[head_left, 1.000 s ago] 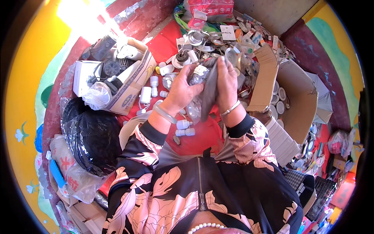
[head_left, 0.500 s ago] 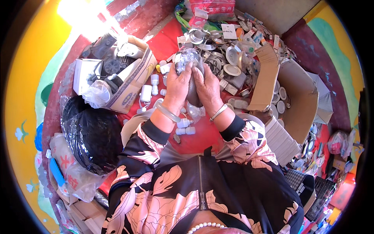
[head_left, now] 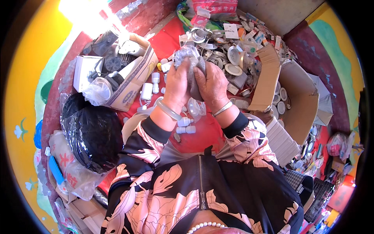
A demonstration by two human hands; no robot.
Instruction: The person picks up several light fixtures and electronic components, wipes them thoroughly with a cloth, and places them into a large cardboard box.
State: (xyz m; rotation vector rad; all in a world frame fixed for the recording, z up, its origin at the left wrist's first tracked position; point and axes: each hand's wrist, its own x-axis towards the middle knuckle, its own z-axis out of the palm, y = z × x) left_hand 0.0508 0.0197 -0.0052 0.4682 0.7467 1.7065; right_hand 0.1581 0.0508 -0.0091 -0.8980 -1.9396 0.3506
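Both my hands are raised together in front of me, over the red floor covering [head_left: 198,142]. My left hand [head_left: 177,84] is closed round a rounded, clear, shiny thing [head_left: 184,54], blurred at its top; its kind I cannot make out. My right hand [head_left: 214,82] presses a dark grey cloth [head_left: 194,89] against that thing, and the cloth hangs down between my palms. Just below them lie a crumpled clear plastic piece [head_left: 196,109] and small white lamp fittings [head_left: 186,129]. Left of my left hand stand white cylindrical lamps [head_left: 147,92].
An open carton [head_left: 132,84] of dark and white parts stands at the left, above a black plastic bag [head_left: 91,134]. At the right, a cardboard box [head_left: 300,109] holds round white lights [head_left: 281,107]. A pile of lamp parts [head_left: 233,69] spreads beyond my hands.
My hands have tilted and shifted slightly, still together. The cloth has moved up over more of the clear thing, whose top is now blurred.
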